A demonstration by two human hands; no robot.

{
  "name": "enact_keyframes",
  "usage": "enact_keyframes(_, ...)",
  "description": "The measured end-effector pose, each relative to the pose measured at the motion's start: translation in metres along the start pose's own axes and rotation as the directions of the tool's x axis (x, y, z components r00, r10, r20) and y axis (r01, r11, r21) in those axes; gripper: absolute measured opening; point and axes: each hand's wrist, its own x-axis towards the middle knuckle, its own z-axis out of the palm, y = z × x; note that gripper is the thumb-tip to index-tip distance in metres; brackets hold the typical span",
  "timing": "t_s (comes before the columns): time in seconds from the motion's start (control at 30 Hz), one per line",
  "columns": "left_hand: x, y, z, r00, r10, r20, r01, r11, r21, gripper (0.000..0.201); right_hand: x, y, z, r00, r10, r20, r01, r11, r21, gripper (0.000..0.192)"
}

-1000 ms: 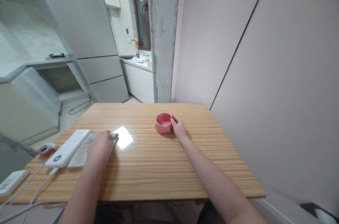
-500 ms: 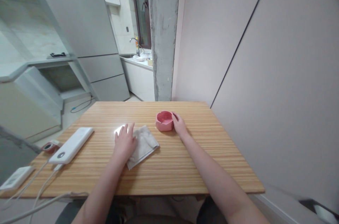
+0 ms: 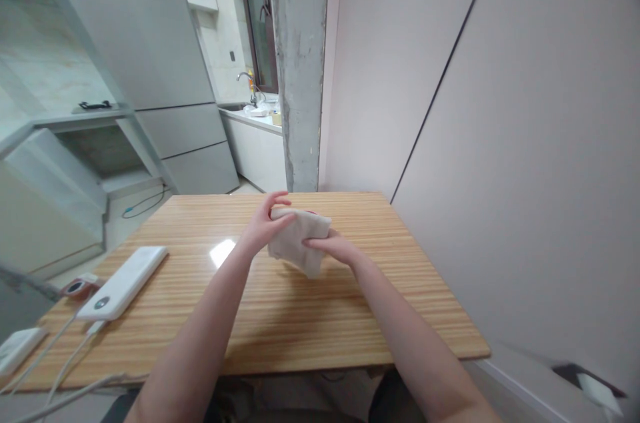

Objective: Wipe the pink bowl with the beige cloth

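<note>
Cloth (image 3: pixel 299 240) lifted off surface (image 3: pixel 320 316): L hand (image 3: pixel 263 228) fingers pinch top edge, R hand (image 3: pixel 334 247) fingers grip underneath. Keep it bunched w/ even tension.

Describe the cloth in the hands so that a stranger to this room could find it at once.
Start at the striped light-wood table against the pale wall and look to the middle of its far half. There the left hand and right hand meet on a small, limp, off-white cloth. It is the only soft fabric; the white slab-shaped power bank is rigid.
</note>
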Motion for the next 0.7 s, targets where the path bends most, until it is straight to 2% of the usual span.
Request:
enact_keyframes(0.03, 0.003, -0.007, 0.008, 0.995, -0.031, -0.096, 0.025, 0.998, -0.062, 0.054, 0.003, 0.000, -0.004, 0.991, 0.047, -0.127, -0.041, 0.998, 0.052, 0.037)
enact_keyframes(0.07, 0.006, -0.016, 0.015, 0.981, -0.085, -0.172, 0.070, 0.993, -0.092, 0.055, 0.006, 0.000, -0.009, 0.955, 0.073, -0.287, -0.051, 0.995, 0.083, 0.034)
enact_keyframes(0.1, 0.006, -0.027, 0.022, 0.963, -0.148, -0.223, 0.131, 0.987, -0.091, 0.053, 0.009, -0.001, -0.015, 0.890, 0.062, -0.451, -0.030, 0.997, 0.078, 0.033)
enact_keyframes(0.13, 0.005, -0.039, 0.029, 0.946, -0.211, -0.246, 0.201, 0.977, -0.066, 0.051, 0.011, -0.003, -0.021, 0.807, 0.009, -0.591, 0.010, 1.000, 0.028, 0.033)
enact_keyframes(0.17, 0.003, -0.049, 0.036, 0.935, -0.254, -0.246, 0.257, 0.966, -0.024, 0.050, 0.012, -0.005, -0.027, 0.724, -0.089, -0.684, 0.058, 0.996, -0.067, 0.034)
enact_keyframes(0.2, 0.000, -0.059, 0.042, 0.934, -0.269, -0.233, 0.284, 0.958, 0.033, 0.049, 0.011, -0.007, -0.031, 0.668, -0.217, -0.712, 0.108, 0.975, -0.196, 0.035)
enact_keyframes(0.23, -0.004, -0.066, 0.048, 0.942, -0.260, -0.213, 0.286, 0.953, 0.102, 0.049, 0.010, -0.008, -0.034, 0.657, -0.352, -0.666, 0.153, 0.928, -0.339, 0.035)
enact_keyframes(0.27, -0.008, -0.070, 0.052, 0.952, -0.237, -0.194, 0.271, 0.946, 0.177, 0.047, 0.007, -0.009, -0.034, 0.688, -0.460, -0.562, 0.188, 0.860, -0.475, 0.034)
enact_keyframes(0.3, -0.012, -0.072, 0.056, 0.961, -0.212, -0.175, 0.252, 0.934, 0.252, 0.044, 0.004, -0.010, -0.031, 0.753, -0.513, -0.411, 0.209, 0.779, -0.591, 0.033)
enact_keyframes(0.33, -0.015, -0.072, 0.059, 0.968, -0.196, -0.155, 0.236, 0.919, 0.315, 0.041, 0.001, -0.009, -0.026, 0.831, -0.500, -0.243, 0.217, 0.694, -0.686, 0.032)
enact_keyframes(0.37, -0.017, -0.071, 0.062, 0.973, -0.188, -0.135, 0.225, 0.906, 0.357, 0.040, -0.003, -0.007, -0.019, 0.895, -0.437, -0.089, 0.220, 0.606, -0.764, 0.031)
enact_keyframes(0.4, -0.019, -0.068, 0.063, 0.975, -0.187, -0.118, 0.218, 0.900, 0.377, 0.039, -0.006, -0.005, -0.010, 0.935, -0.355, 0.017, 0.213, 0.521, -0.826, 0.032)
enact_keyframes(0.43, -0.020, -0.066, 0.064, 0.976, -0.192, -0.104, 0.217, 0.899, 0.380, 0.039, -0.008, -0.003, -0.002, 0.956, -0.285, 0.073, 0.199, 0.444, -0.874, 0.034)
enact_keyframes(0.5, -0.019, -0.064, 0.064, 0.975, -0.205, -0.090, 0.223, 0.908, 0.355, 0.042, -0.009, 0.001, 0.013, 0.971, -0.223, 0.088, 0.162, 0.338, -0.927, 0.032)
enact_keyframes(0.53, -0.018, -0.064, 0.064, 0.972, -0.216, -0.095, 0.235, 0.913, 0.334, 0.043, -0.007, 0.002, 0.017, 0.972, -0.223, 0.076, 0.146, 0.319, -0.936, 0.028)
enact_keyframes(0.63, -0.014, -0.069, 0.065, 0.963, -0.243, -0.118, 0.266, 0.932, 0.246, 0.042, 0.003, 0.004, 0.018, 0.976, -0.210, 0.062, 0.136, 0.362, -0.922, 0.012)
enact_keyframes(0.7, -0.011, -0.074, 0.067, 0.968, -0.223, -0.117, 0.237, 0.964, 0.120, 0.038, 0.010, 0.006, 0.012, 0.983, -0.170, 0.072, 0.134, 0.392, -0.910, 0.010)
